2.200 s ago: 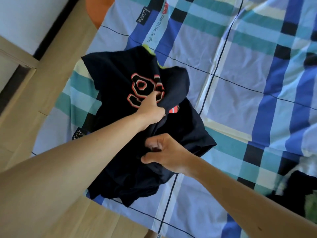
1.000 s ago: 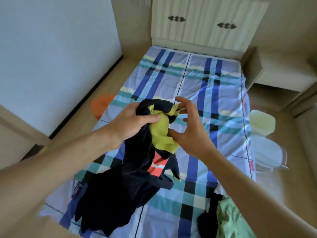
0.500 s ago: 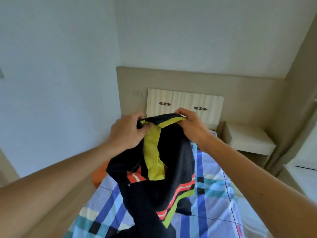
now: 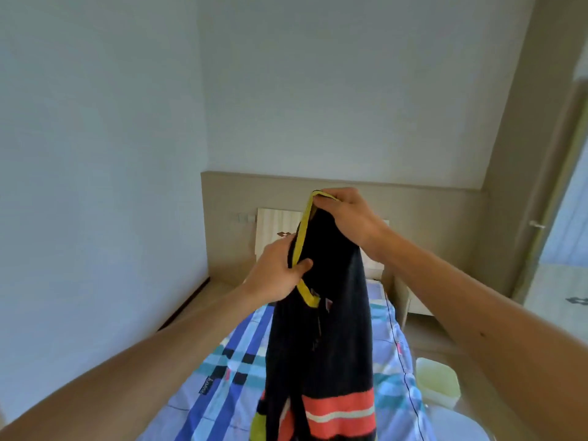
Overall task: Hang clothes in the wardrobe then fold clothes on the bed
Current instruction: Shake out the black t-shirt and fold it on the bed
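Progress check, for anyone following: I'd call this early in the folding half. The black jersey [image 4: 331, 329] is hanging in the air from both my hands, bunched and nowhere near folded. No wardrobe or hanger is in sight, so I can't say how the hanging part went. Left hand [image 4: 276, 275] is the lower one, thumb clamped across the yellow trim [image 4: 302, 237] with the other fingers wrapped round behind the cloth. Right hand [image 4: 346, 214] is higher up, fingers curled tight over the top of that same trim, so both are gripping, nothing loose. The jersey drops straight down from there, coral stripe [image 4: 340, 409] near the bottom, and runs out of the bottom of view, so no idea whether the hem touches anything. Under it is the bed [image 4: 222, 377], blue plaid all over, which is where it needs to get laid flat, I reckon. Pale green tub [image 4: 437, 381] sits on the floor just beside the bed on the right. Further back there's the headboard [image 4: 273, 224], then the plain wall [image 4: 318, 90].
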`<move>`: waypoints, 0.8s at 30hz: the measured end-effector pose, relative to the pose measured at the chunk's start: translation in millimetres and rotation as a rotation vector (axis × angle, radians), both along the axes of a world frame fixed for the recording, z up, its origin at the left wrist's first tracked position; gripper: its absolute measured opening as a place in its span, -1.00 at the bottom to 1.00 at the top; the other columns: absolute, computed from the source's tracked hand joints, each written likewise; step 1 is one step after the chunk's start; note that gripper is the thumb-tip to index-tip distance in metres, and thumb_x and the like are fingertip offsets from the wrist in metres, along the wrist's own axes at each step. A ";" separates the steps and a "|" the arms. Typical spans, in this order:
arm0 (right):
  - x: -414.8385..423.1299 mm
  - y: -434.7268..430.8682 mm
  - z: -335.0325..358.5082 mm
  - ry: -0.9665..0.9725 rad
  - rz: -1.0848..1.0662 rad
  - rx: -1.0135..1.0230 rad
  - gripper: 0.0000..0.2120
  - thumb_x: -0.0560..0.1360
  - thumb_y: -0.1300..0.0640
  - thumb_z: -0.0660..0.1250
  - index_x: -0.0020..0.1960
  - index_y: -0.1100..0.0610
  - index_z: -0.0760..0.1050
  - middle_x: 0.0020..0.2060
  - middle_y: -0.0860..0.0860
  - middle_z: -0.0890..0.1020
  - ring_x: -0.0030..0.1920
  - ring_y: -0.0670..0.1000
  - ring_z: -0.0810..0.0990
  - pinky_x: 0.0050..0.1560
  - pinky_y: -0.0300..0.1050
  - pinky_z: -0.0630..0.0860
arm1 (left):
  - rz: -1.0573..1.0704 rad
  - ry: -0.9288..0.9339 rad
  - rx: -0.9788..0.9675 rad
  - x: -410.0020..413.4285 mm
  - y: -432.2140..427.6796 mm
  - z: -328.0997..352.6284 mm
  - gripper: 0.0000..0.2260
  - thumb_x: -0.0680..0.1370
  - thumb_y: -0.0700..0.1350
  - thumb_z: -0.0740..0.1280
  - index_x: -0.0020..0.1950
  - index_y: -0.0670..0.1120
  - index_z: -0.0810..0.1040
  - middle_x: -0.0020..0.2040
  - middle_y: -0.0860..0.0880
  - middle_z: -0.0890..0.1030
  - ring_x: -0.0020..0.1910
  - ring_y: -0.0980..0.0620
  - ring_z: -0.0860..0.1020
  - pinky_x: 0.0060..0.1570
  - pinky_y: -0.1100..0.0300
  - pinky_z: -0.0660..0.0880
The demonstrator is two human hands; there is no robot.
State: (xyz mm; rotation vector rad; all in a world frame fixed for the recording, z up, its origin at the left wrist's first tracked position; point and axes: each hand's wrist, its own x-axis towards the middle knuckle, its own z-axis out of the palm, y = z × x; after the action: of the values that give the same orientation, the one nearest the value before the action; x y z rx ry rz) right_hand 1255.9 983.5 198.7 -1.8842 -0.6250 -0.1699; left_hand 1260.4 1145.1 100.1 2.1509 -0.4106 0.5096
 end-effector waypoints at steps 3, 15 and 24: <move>-2.4 -19.2 16.0 -0.016 -0.033 0.004 -0.72 0.63 0.17 0.24 -0.25 0.17 0.48 -0.39 0.05 0.50 -0.32 0.04 0.51 -0.29 -0.15 0.41 | 0.078 0.048 0.005 5.7 4.4 -6.4 -0.67 0.63 -0.28 0.24 -0.25 0.09 0.48 -0.35 0.02 0.57 -0.32 -0.08 0.62 -0.29 0.08 0.48; 14.6 -121.7 28.4 -0.058 -0.346 0.019 -0.69 0.58 0.05 0.34 -0.06 0.34 0.58 -0.24 0.15 0.55 -0.23 0.13 0.53 -0.12 0.01 0.41 | 0.241 0.221 -0.204 30.2 54.4 -1.2 -0.77 0.63 -0.26 0.22 -0.10 -0.18 0.65 -0.18 -0.24 0.66 -0.18 -0.15 0.63 -0.14 0.07 0.47; 6.0 -172.1 16.5 -0.238 -0.284 -0.575 -0.76 0.46 -0.04 0.48 -0.22 0.09 0.55 -0.40 -0.02 0.52 -0.41 -0.13 0.46 -0.27 -0.19 0.40 | 0.185 -0.276 -0.175 23.3 52.8 57.7 -0.62 0.67 -0.21 0.21 -0.35 -0.04 0.34 -0.45 0.09 0.37 -0.46 0.18 0.35 -0.39 0.30 0.24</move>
State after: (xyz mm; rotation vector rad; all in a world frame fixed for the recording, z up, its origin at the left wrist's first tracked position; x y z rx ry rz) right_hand 1261.9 811.4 215.2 -2.5340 -0.6032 -0.4406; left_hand 1283.7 1197.9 157.8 1.9637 -0.3054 0.9189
